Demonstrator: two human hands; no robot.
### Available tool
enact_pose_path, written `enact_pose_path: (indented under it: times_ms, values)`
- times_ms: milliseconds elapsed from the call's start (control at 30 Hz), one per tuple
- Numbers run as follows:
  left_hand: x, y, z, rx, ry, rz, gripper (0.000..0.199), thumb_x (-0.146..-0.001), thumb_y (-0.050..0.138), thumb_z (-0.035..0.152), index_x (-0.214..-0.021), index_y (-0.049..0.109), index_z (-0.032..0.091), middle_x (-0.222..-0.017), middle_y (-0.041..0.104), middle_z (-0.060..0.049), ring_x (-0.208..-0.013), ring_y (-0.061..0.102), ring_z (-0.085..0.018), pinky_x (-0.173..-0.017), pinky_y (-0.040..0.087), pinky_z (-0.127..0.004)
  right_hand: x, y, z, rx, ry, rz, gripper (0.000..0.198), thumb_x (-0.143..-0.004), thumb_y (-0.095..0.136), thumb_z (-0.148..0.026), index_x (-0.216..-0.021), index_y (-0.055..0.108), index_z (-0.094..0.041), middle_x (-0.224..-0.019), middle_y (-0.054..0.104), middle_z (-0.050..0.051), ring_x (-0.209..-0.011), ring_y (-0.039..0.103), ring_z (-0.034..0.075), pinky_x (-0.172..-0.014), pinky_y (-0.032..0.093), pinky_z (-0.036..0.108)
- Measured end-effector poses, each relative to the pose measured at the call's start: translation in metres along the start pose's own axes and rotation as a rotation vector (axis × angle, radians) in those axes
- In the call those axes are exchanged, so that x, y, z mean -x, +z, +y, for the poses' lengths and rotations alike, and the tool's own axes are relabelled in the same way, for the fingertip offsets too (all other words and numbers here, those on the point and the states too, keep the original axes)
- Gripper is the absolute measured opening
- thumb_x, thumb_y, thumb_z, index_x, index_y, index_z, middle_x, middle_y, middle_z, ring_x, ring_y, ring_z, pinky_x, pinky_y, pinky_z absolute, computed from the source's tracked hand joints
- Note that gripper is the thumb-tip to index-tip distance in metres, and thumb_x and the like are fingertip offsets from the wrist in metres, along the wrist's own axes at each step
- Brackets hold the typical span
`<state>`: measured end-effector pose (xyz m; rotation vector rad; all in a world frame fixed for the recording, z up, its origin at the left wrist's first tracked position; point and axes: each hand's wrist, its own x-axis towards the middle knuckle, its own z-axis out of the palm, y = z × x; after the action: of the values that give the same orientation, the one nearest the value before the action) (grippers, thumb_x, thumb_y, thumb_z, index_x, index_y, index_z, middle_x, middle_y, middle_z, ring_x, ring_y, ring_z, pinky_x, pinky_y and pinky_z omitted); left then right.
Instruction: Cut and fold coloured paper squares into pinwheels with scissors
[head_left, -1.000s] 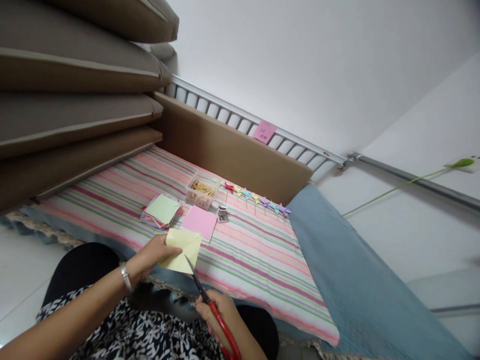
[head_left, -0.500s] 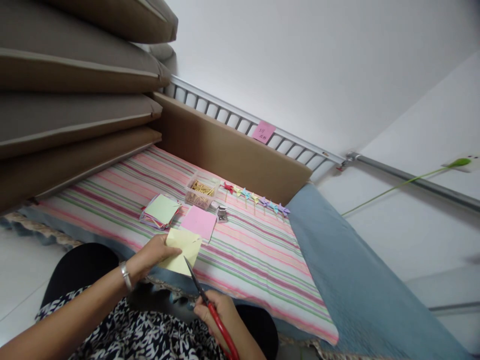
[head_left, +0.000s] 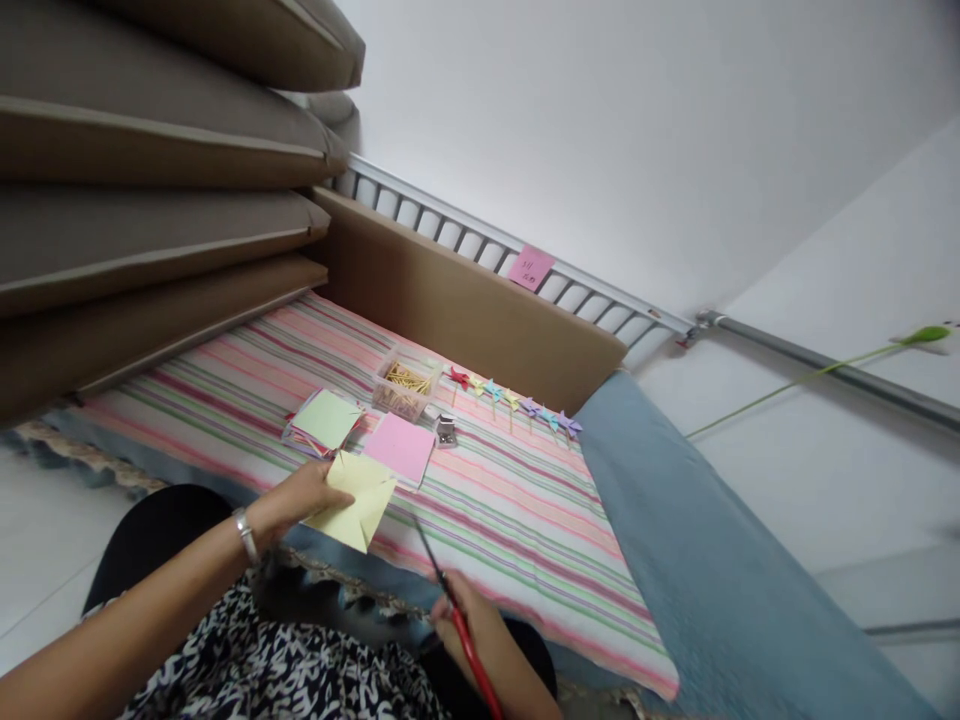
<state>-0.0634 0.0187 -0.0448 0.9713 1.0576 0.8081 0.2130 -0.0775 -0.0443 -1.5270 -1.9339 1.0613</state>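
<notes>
My left hand [head_left: 304,500] pinches a square of pale yellow paper [head_left: 358,508] by its left edge, with slits running in from its corners. To the right, apart from the paper, my right hand [head_left: 471,620] is closed on red-handled scissors [head_left: 466,632]. Their dark blades point up and to the left over the striped cloth and look shut. Just beyond the yellow paper lies a stack of pink paper squares [head_left: 401,448]. Left of it sits a pile of mixed coloured paper [head_left: 324,420] with light green on top.
A clear plastic box [head_left: 405,385] holds many small golden sticks. Beside it is a small open case [head_left: 445,432]. Several paper pinwheels [head_left: 529,405] on sticks lie in a row along the board [head_left: 465,310]. Grey-brown cushions [head_left: 165,220] are stacked at the left.
The scissors have moved away from the yellow paper, to the right and down. My left hand has shifted slightly left with the paper.
</notes>
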Motion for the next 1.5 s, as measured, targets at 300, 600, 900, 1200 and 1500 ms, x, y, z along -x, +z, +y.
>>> enact_pose_path:
  times_ms: [300,600,900,1200,1500]
  values:
    - [-0.005,0.023,-0.025,-0.129,-0.053,-0.321,0.035,-0.056,0.064,0.015,-0.091,0.066,0.012,-0.071,0.072,-0.004,-0.063,0.065,-0.021,-0.056,0.048,-0.026,-0.064,0.014,-0.025,-0.189,-0.128,0.137,0.043,-0.073,0.057,-0.018,-0.114,0.044,-0.024,-0.091,0.057,0.001,-0.073,0.056,0.013,-0.066,0.045,0.023]
    - [0.004,0.01,-0.011,0.163,-0.008,-0.196,0.024,-0.062,0.071,0.029,-0.079,0.067,0.012,-0.069,0.07,-0.006,-0.058,0.062,-0.016,-0.052,0.047,-0.023,-0.084,0.035,-0.036,-0.352,-0.145,0.236,0.041,-0.067,0.05,-0.009,-0.106,0.046,-0.018,-0.076,0.053,-0.003,-0.061,0.048,0.01,-0.058,0.04,0.02]
    - [0.008,0.051,-0.03,0.6,0.069,-0.191,0.038,-0.07,0.065,0.023,-0.105,0.061,0.009,-0.095,0.069,-0.015,-0.082,0.065,-0.024,-0.076,0.049,-0.033,-0.08,0.052,-0.044,-0.512,-0.141,0.493,0.036,-0.075,0.048,-0.015,-0.109,0.039,-0.02,-0.099,0.058,0.004,-0.09,0.057,0.015,-0.082,0.043,0.028]
    - [0.004,0.032,-0.022,0.421,0.073,0.093,0.037,-0.062,0.069,0.028,-0.092,0.065,0.006,-0.074,0.072,-0.011,-0.063,0.066,-0.022,-0.061,0.05,-0.029,-0.06,0.048,-0.032,-0.384,-0.038,0.289,0.037,-0.076,0.056,-0.024,-0.111,0.047,-0.018,-0.078,0.057,0.0,-0.069,0.056,0.013,-0.066,0.046,0.023]
    - [0.002,0.023,-0.013,0.262,0.104,0.191,0.033,-0.058,0.07,0.028,-0.085,0.065,0.008,-0.069,0.071,-0.008,-0.059,0.064,-0.02,-0.056,0.048,-0.027,-0.009,0.039,-0.022,-0.222,0.181,-0.08,0.047,-0.074,0.054,-0.053,-0.103,0.057,-0.016,-0.054,0.046,-0.005,-0.04,0.04,0.007,-0.038,0.032,0.017]
